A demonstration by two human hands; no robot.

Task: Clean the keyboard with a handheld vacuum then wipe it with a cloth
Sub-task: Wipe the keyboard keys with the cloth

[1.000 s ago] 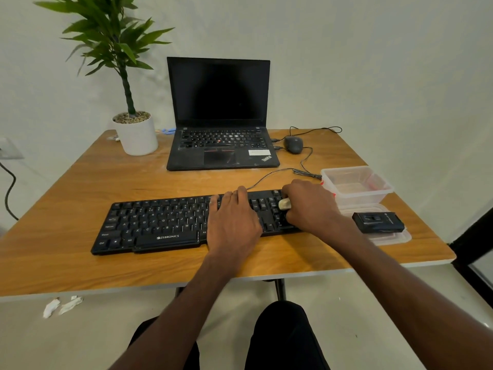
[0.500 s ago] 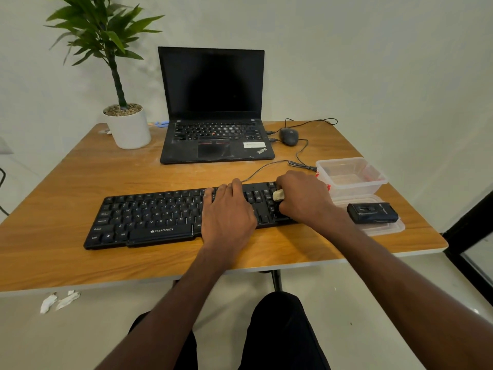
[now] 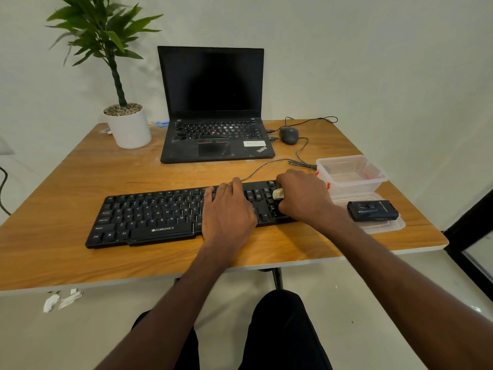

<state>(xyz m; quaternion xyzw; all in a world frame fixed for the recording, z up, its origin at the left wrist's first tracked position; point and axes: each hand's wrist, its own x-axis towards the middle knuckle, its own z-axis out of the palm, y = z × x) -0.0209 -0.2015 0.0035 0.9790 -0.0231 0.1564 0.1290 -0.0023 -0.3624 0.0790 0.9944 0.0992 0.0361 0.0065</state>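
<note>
A black Zebronics keyboard point(image 3: 149, 217) lies across the front of the wooden table point(image 3: 80, 169). My left hand point(image 3: 229, 212) rests flat on its middle keys with the fingers straight. My right hand point(image 3: 301, 196) is curled over the keyboard's right end and grips a small beige wad point(image 3: 278, 194), which looks like a cloth, pressed against the keys. A small black handheld device point(image 3: 372, 210), probably the vacuum, lies on a clear plastic lid point(image 3: 384, 228) to the right of the keyboard, apart from both hands.
An open black laptop point(image 3: 213, 102) stands at the back, with a wired mouse point(image 3: 289, 135) to its right and a potted plant point(image 3: 130, 129) to its left. A clear plastic container point(image 3: 352, 173) sits behind the lid. The keyboard's cable runs toward the laptop.
The camera view has shifted a little. Both hands stay at the same spots on the keyboard, the right one still gripping the beige wad.
</note>
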